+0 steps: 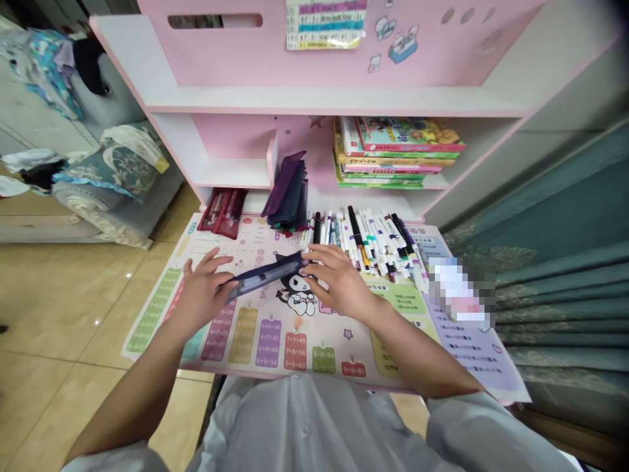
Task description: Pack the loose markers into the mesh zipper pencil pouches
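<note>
A slim dark blue pouch point(268, 271) with a paler, see-through-looking side is stretched between my two hands above the desk mat. My left hand point(205, 288) grips its left end between thumb and finger, the other fingers fanned out. At the opposite end, my right hand point(337, 278) pinches the pouch's right corner with bent fingers. Whether anything lies inside the pouch I cannot tell. Just beyond my right hand spreads a loose heap of markers point(376, 239), mostly white-barrelled with several black ones.
Dark purple and blue pouches point(289, 193) lean in a stack by the shelf. A red pouch point(223, 211) with items inside lies left of them. Books point(393, 157) are piled on the shelf. A pixelated object point(457, 292) rests at the right, near the curtain point(550, 262).
</note>
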Tool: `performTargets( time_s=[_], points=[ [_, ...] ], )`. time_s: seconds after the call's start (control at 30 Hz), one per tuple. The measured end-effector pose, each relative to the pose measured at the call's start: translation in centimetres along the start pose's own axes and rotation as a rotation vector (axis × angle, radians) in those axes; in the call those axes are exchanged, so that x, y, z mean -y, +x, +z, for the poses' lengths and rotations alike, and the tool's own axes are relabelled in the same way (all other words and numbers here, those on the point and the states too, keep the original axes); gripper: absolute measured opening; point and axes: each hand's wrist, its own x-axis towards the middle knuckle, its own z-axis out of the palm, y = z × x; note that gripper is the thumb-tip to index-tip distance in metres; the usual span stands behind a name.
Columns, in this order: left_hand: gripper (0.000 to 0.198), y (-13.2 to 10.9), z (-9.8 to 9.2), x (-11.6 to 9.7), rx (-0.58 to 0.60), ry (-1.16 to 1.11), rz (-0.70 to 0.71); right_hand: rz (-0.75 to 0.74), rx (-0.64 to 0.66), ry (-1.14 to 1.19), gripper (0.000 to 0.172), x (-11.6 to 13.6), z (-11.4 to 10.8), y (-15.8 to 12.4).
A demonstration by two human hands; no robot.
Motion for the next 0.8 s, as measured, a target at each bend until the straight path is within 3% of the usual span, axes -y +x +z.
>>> performTargets(
  time_s=[0.13,0.27,0.6,0.8],
  points=[
    [0.030,-2.0,-0.1,3.2,-0.134,0.005,-0.115,-0.041,-0.043,0.015,0.012,0.6,0.8,-0.2],
    [0.028,-1.7,0.6,4.9,-0.220,-0.035,-0.225,-0.084,0.026,0.024,0.012,1.1,2.4,-0.7],
    [0.018,5.9,5.0,4.4,-0.300,-0.181,-0.470,-0.122,0.152,0.030,0.012,1.2,7.5,-2.5],
    [0.018,10.5,7.4,3.5,-0.302,-0.254,-0.624,-0.101,0.240,0.053,0.012,0.8,9.3,-3.2]
  ],
)
